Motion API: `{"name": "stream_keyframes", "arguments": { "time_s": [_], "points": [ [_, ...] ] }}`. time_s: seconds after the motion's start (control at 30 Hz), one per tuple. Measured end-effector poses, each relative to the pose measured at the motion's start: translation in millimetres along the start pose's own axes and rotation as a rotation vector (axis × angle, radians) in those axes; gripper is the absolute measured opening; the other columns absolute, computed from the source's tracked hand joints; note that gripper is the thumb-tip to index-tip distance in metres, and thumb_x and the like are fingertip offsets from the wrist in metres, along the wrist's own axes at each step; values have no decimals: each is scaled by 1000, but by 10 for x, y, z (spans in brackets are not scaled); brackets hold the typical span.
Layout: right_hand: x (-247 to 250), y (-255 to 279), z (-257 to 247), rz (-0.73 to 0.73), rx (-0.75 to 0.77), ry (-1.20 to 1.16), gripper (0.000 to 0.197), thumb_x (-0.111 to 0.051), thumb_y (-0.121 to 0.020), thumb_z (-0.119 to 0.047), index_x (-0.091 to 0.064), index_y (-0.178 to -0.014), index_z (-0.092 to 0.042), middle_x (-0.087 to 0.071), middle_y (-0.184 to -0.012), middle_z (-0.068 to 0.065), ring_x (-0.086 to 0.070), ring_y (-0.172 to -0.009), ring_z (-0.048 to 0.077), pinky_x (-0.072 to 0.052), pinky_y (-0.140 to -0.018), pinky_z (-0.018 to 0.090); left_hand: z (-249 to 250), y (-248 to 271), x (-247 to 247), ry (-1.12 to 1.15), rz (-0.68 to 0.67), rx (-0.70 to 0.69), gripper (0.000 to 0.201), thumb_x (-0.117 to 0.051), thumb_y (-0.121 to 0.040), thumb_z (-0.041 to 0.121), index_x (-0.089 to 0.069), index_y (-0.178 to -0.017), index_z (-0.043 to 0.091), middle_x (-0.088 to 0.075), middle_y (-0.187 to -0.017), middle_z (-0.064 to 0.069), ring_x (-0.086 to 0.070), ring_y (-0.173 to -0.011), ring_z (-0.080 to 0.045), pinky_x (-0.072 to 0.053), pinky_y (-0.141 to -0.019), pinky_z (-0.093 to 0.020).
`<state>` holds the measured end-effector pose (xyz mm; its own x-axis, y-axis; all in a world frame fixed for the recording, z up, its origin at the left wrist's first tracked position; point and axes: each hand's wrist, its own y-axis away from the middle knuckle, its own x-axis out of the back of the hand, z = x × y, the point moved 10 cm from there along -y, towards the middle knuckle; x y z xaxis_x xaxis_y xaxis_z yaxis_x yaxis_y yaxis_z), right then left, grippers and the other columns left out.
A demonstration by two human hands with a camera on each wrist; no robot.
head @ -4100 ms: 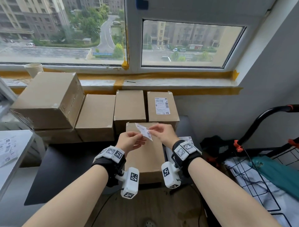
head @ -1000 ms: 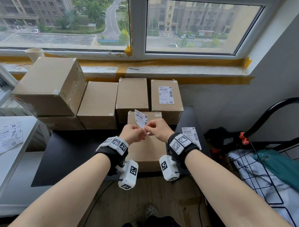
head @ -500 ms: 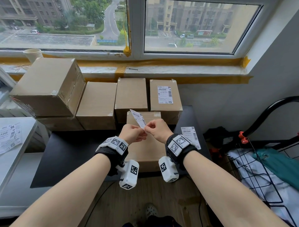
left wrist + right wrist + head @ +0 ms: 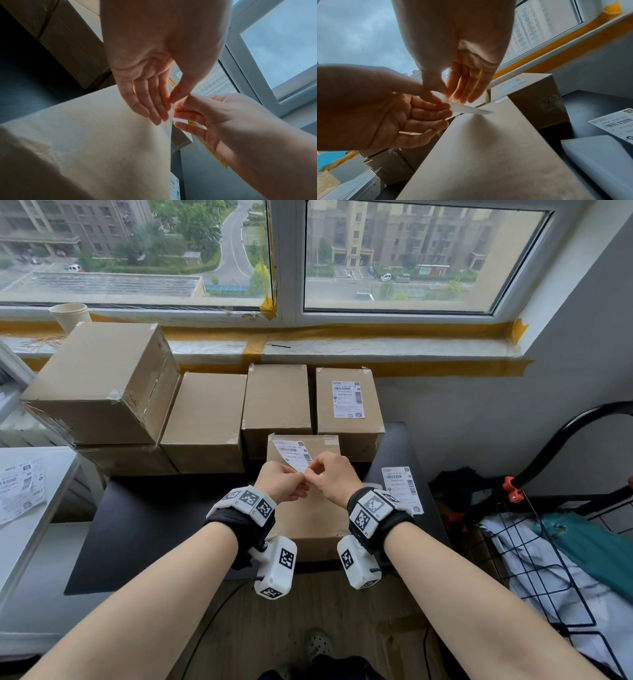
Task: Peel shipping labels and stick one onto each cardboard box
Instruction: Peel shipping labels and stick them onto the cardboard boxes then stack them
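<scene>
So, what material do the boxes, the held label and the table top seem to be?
Boxes: brown cardboard, matte, with scuffed corners and taped seams. Label, pinched by left hand and right hand: thin white printed paper, bending freely. Table: dark, smooth and matte; the material is unclear.

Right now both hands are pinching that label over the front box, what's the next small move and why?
Probably pull the corner apart to start peeling the backing. The left hand and right hand both pinch one end of the label, held in the air above the bare front box; no split shows yet. Only the back right box carries a label.
</scene>
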<state>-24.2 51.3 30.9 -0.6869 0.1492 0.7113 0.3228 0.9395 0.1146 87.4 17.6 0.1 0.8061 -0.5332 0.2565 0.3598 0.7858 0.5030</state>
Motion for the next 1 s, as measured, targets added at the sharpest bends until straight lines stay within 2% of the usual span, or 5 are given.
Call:
{"name": "stream_keyframes", "arguments": {
  "time_s": [0.17, 0.53, 0.73, 0.83, 1.0],
  "points": [
    [-4, 4, 12, -5, 14, 4, 15, -61, -87, -22, -68, -89, -9, -69, -95, 7, -62, -90, 20, -51, -86, 36, -24, 14, -5, 35, -3, 22, 19, -53, -84, 3, -66, -73, -4, -67, -74, -17, -65, -65, -21, -53, -66, -26],
    [1, 37, -3, 24, 47, 42, 13, -62, -86, -22, -67, -89, -10, -67, -96, 5, -62, -89, 19, -51, -82, 32, -41, 38, -39, 69, -1, -13, 17, -60, -85, 6, -65, -70, 0, -66, -70, -13, -64, -63, -17, -53, -64, -22],
    [-30, -8, 275, -1, -107, -255, 15, -55, -91, -15, -66, -90, -5, -65, -87, 5, -62, -87, 21, -54, -85, 38, -31, 4, -36, 10, -27, -72, 15, -58, -89, 8, -61, -75, 8, -67, -73, -7, -65, -62, -16, -51, -61, -22],
    [-133, 32, 331, -85, -165, -472, 16, -53, -94, -14, -66, -88, -5, -64, -80, 5, -64, -83, 21, -53, -78, 30, -38, -4, -32, 8, -22, -80, 16, -57, -90, 9, -60, -74, 10, -67, -73, -8, -65, -62, -17, -50, -58, -21],
    [-159, 77, 298, -106, -114, -470, 14, -65, -88, -17, -70, -94, -5, -68, -82, 4, -64, -77, 13, -53, -80, 30, -20, 8, -71, -31, -62, -105, 13, -65, -87, 19, -63, -76, 12, -68, -75, -7, -66, -66, -18, -51, -62, -23]
  ]
}}
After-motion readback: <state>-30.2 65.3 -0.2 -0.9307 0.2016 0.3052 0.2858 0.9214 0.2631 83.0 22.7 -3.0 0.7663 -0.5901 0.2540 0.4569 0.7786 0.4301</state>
